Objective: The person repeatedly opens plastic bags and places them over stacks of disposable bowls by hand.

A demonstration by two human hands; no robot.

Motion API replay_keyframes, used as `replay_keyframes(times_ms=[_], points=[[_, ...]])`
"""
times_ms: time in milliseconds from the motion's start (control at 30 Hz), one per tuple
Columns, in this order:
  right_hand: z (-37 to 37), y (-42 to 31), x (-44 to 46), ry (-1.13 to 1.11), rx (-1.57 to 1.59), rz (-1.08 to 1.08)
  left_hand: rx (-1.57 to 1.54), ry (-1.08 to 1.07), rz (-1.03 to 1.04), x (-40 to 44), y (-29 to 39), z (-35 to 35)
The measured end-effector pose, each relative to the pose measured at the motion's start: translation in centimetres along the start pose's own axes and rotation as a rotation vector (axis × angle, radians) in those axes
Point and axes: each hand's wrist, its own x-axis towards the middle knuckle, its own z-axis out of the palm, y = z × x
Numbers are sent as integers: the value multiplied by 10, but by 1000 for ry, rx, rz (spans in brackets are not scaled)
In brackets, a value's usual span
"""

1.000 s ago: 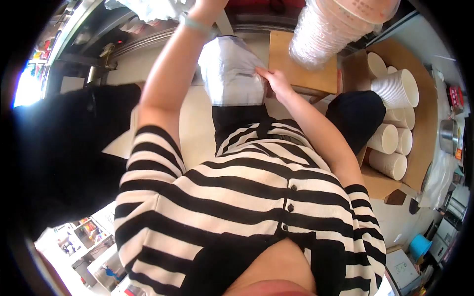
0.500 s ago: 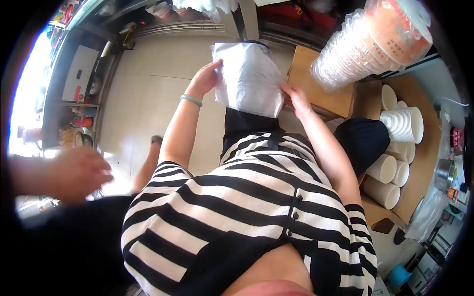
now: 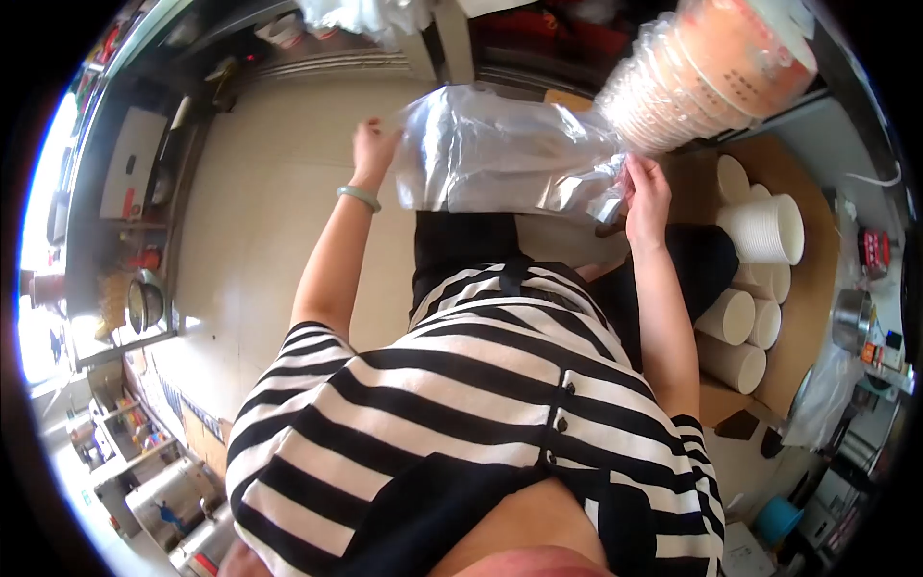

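A clear plastic bag (image 3: 519, 154) is stretched out sideways above my lap, its surface wrinkled and shiny. My left hand (image 3: 374, 152), with a pale green bangle (image 3: 360, 198) on the wrist, is closed at the bag's left edge. On the other side, my right hand (image 3: 648, 192) pinches the bag's right end between thumb and fingers. Just beyond that hand is a tall stack of orange printed bowls (image 3: 716, 77) in clear wrapping. The bag covers most of a wooden stool (image 3: 569, 100) behind it.
To my right stands an open cardboard box (image 3: 812, 279) holding several white paper cups (image 3: 764, 229), some nested in stacks. Shelves with a white box (image 3: 133, 163) line the left side. A metal pot (image 3: 852, 319) is at the far right. Tiled floor (image 3: 260, 192) lies ahead.
The folded bag has been spread wide as my right hand moved right and my left hand shifted slightly left. Another person's hand at the left has gone from view.
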Motion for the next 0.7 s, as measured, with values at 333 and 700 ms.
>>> replay_keyframes(times_ms=[333, 700], points=[[51, -122, -21, -587, -315, -89, 250, -633, 648, -107, 211, 78], [27, -141, -18, -198, -740, -491, -500, -898, 455, -123, 231, 127]])
